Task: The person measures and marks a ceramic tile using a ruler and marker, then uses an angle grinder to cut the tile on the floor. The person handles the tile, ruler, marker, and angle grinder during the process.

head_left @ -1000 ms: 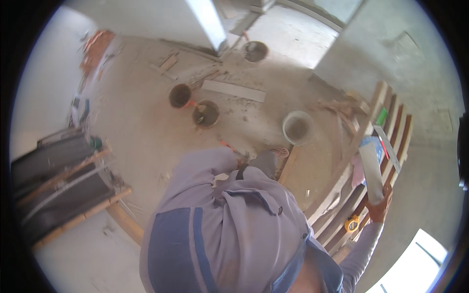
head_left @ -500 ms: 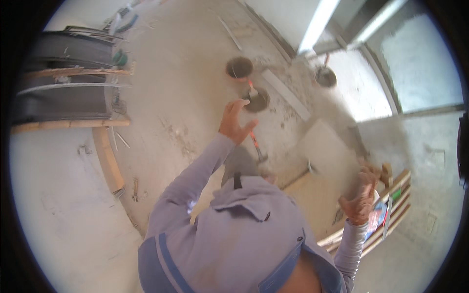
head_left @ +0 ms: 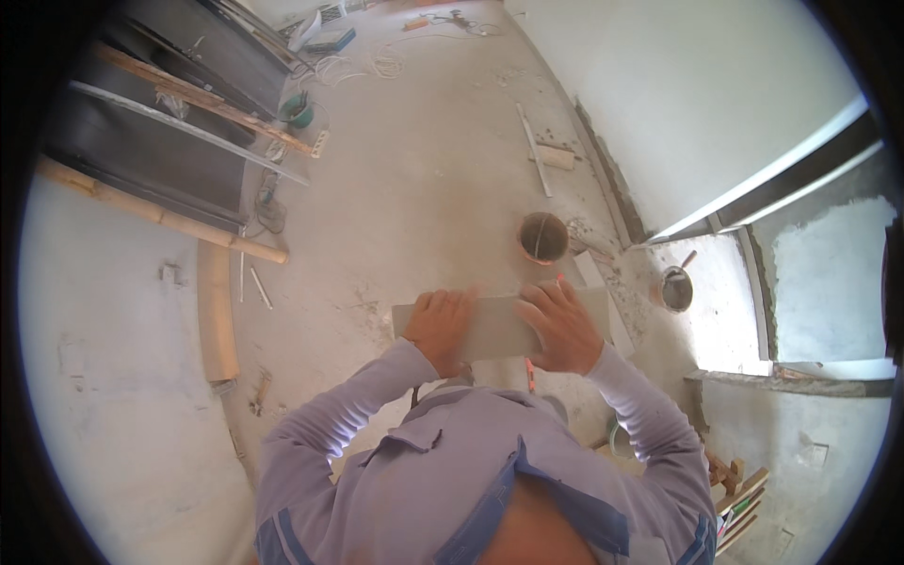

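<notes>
A flat grey rectangular tile (head_left: pixel 496 331) spans the space in front of my chest, long side running left to right. My left hand (head_left: pixel 441 330) closes over its left part, thumb side toward the middle. My right hand (head_left: pixel 561 330) grips the right part, slightly blurred, with its fingers on the far edge. Below the tile shows a bit of red-orange handle (head_left: pixel 530 375), the rest hidden. Just beyond the tile, a round bucket (head_left: pixel 543 237) stands on the floor.
A second bucket (head_left: pixel 676 289) with a handle sticking out sits by the doorway at right. A pale plank (head_left: pixel 617 325) lies beside the tile. Wooden poles (head_left: pixel 202 92) jut out at left, near a green bucket (head_left: pixel 297 111). A wooden rack (head_left: pixel 739 499) stands at lower right.
The tile, blurred by my right hand before, is now in front of me. My left hand, open and empty earlier, has closed on it. The view has shifted, and the floor tools are mostly covered.
</notes>
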`<state>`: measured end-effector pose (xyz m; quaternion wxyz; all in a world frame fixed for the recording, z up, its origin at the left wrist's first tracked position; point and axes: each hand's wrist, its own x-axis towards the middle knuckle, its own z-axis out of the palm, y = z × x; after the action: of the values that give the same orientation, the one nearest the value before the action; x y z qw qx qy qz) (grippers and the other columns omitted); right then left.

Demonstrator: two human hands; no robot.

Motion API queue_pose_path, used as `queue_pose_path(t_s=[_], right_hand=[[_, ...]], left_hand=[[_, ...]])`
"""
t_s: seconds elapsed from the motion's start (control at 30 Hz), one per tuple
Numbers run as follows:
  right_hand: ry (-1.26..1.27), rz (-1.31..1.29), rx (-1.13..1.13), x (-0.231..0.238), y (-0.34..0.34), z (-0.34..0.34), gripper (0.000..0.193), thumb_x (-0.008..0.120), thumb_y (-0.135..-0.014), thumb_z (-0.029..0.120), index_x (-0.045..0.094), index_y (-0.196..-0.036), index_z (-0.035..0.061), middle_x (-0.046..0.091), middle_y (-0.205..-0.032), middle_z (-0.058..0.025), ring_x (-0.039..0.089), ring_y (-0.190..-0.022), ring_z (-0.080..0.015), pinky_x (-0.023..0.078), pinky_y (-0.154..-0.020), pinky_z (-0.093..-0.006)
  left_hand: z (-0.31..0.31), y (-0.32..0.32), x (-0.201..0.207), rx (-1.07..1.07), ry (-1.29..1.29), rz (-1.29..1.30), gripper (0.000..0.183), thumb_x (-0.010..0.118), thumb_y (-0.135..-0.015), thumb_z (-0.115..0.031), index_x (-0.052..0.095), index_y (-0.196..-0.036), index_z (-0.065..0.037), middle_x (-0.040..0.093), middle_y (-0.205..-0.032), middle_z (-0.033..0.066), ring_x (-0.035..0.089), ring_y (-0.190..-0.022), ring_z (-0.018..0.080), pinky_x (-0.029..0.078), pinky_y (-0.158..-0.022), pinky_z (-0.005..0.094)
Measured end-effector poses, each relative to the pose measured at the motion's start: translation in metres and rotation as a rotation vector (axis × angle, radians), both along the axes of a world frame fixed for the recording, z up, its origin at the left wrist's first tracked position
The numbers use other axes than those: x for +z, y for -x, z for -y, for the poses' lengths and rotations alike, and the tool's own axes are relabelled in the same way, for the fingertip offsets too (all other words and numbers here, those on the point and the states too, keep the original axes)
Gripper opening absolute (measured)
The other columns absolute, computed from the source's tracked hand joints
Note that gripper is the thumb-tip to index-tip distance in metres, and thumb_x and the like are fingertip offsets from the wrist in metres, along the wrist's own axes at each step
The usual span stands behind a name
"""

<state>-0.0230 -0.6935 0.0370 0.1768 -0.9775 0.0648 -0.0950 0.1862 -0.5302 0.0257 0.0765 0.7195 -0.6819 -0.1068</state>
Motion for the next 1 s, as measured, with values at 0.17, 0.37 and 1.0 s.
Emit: queue_pose_path(t_s=[0.17,0.37,1.0], right_hand=[[-0.06,0.136,-0.083,0.006,-0.112,0.047,0.084,0.079,-0.068,0.015,0.047,-0.145,0.0095,0.051,-0.136,-0.0162,0.048,-0.128,-0.0351,0.027,-0.114,-0.0616],[-0.661,-0.016,-0.637,-0.113,-0.124,0.157,0.056,0.072,-0.086,0.021,0.055,-0.136,0.0019,0.067,-0.118,-0.0211,0.066,-0.109,-0.039,0.053,-0.092,-0.0437],[-0.479,-0.569,-0.226,-0.248,-0.521,0.578,0.047,0.067,-0.089,0.026,0.062,-0.128,0.0016,0.071,-0.115,-0.0215,0.068,-0.108,-0.0387,0.053,-0.094,-0.0442]], left_hand=[[0.001,-0.103,-0.037,0.295,0.087,-0.076,0.087,0.079,-0.061,-0.022,0.043,-0.137,-0.002,0.056,-0.119,0.0181,0.053,-0.114,0.0372,0.039,-0.095,0.049],[0.032,-0.217,-0.06,0.722,-0.036,-0.054,0.092,0.083,-0.06,-0.023,0.04,-0.139,-0.005,0.052,-0.127,0.0166,0.05,-0.12,0.0357,0.037,-0.1,0.0484],[0.232,-0.498,-0.109,1.154,-0.023,0.09,0.102,0.087,-0.054,-0.022,0.04,-0.143,-0.008,0.053,-0.127,0.0138,0.049,-0.12,0.0335,0.033,-0.108,0.0482]])
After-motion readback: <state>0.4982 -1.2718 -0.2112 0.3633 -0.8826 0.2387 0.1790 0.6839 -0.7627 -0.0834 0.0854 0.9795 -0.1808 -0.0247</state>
